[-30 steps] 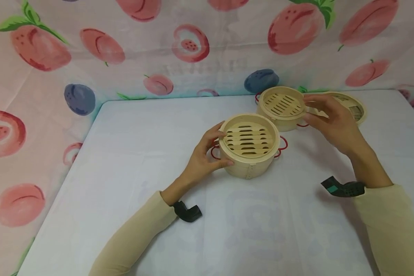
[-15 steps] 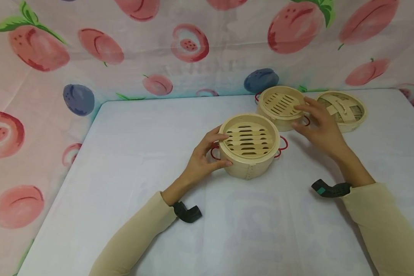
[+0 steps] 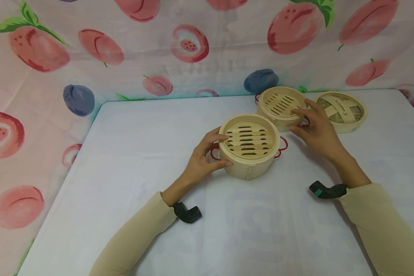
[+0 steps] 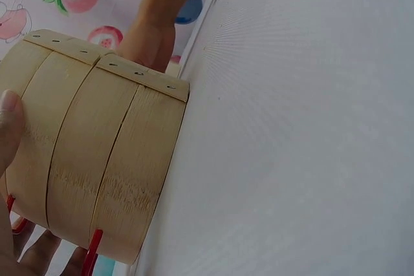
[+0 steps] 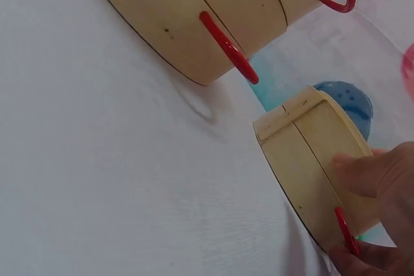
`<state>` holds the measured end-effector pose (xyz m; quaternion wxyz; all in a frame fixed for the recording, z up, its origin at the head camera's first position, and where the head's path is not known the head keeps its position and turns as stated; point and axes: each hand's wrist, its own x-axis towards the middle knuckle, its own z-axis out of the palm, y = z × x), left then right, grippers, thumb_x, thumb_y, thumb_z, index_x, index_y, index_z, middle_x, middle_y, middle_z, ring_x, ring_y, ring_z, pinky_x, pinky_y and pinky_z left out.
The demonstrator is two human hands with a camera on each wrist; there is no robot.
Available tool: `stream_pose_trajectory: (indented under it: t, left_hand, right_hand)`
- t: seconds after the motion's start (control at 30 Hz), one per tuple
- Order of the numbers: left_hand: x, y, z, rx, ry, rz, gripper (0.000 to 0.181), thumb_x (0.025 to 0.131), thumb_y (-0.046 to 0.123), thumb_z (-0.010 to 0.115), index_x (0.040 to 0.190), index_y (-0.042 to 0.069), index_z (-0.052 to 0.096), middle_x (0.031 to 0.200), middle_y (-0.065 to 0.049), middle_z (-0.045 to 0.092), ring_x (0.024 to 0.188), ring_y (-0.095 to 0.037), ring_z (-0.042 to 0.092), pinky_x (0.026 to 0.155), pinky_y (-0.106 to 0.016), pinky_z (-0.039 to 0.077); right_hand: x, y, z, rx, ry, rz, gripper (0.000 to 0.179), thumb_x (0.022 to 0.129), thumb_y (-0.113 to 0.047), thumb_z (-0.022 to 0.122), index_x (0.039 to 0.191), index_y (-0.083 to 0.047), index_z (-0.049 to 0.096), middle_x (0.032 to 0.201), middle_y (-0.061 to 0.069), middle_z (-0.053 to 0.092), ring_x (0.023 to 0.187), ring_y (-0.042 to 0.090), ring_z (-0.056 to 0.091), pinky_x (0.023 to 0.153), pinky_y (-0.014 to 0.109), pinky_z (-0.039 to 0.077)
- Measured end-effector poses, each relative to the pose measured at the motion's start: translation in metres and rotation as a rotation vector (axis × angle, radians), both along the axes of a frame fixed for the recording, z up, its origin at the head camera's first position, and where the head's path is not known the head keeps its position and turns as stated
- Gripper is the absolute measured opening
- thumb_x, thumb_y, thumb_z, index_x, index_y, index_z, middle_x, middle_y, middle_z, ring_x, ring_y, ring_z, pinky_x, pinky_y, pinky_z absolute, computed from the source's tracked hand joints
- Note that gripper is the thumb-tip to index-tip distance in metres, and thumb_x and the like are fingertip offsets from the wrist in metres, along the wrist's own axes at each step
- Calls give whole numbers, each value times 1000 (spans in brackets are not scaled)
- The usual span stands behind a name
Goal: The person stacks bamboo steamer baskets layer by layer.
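Note:
Near the middle of the table, a stack of bamboo steamer baskets [image 3: 248,168] with slatted tops and red loop handles stands upright. My left hand [image 3: 208,153] holds its left side, thumb on the front wall and fingers round the back left. In the left wrist view the thumb presses the stack's wall [image 4: 84,134]. Behind and to the right is another bamboo steamer basket [image 3: 279,109]. My right hand [image 3: 319,128] grips its right edge; the right wrist view shows the thumb against its wall [image 5: 310,159] and other fingers by the red handle [image 5: 346,231].
A woven bamboo steamer lid [image 3: 345,111] with a small top handle lies right of the back basket, close to my right hand. A white cloth covers the table [image 3: 151,145]. Behind it hangs a peach-printed curtain [image 3: 224,57].
My right hand has moved left and slightly down, away from over the lid, onto the back basket's right edge. The lid now shows fully. The left hand and front stack stay put.

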<state>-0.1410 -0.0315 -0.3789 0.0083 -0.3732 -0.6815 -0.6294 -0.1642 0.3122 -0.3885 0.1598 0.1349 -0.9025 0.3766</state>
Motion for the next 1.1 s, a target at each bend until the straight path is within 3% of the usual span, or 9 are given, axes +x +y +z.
stream_pose_trajectory:
  t: [0.03, 0.23, 0.43, 0.63, 0.83, 1.1]
  left_hand:
    - [0, 0, 0, 2, -1, -1, 63, 71, -13, 77, 125, -4, 46, 147, -22, 33, 135, -24, 34, 102, -52, 36]
    - [1, 0, 0, 5, 2, -5, 63, 71, -13, 78, 125, -3, 46, 146, -23, 34, 135, -26, 35, 102, -51, 37]
    - [0, -2, -1, 8, 10, 0, 62, 71, -11, 78, 124, -4, 46, 144, -25, 34, 134, -27, 35, 101, -51, 37]
    - [-1, -2, -2, 14, 17, -4, 62, 72, -13, 77, 124, -6, 46, 144, -26, 35, 133, -27, 37, 97, -50, 40]
    - [-2, 0, -2, 16, 23, -20, 61, 73, -11, 77, 125, -6, 45, 143, -27, 34, 132, -28, 37, 96, -50, 41]
    - [-1, -1, -1, 10, 21, -9, 61, 73, -11, 77, 125, -5, 45, 143, -26, 34, 133, -27, 37, 96, -49, 41]
  right_hand:
    - [1, -1, 1, 2, -8, -10, 45, 81, 3, 73, 125, -2, 60, 147, 19, 31, 129, 34, 39, 80, 5, 35]
    - [3, -3, 2, -30, -78, -43, 42, 85, 1, 70, 126, -3, 59, 150, 16, 26, 98, 41, 58, 75, 0, 36]
    - [0, -5, -6, -61, -67, -55, 39, 86, 0, 70, 123, -1, 59, 142, 22, 34, 104, 37, 55, 80, 4, 38]
    - [-4, -9, -16, -78, -9, -110, 41, 84, -1, 72, 122, -4, 59, 128, 17, 49, 126, 28, 42, 82, 5, 38]
    - [-3, -10, -23, -115, 33, -146, 41, 84, -1, 72, 123, -4, 59, 126, 15, 50, 108, 23, 46, 77, 9, 37]
    - [-1, -11, -24, -121, 38, -148, 38, 85, 0, 71, 121, -1, 58, 127, 15, 48, 104, 18, 43, 77, 10, 37]
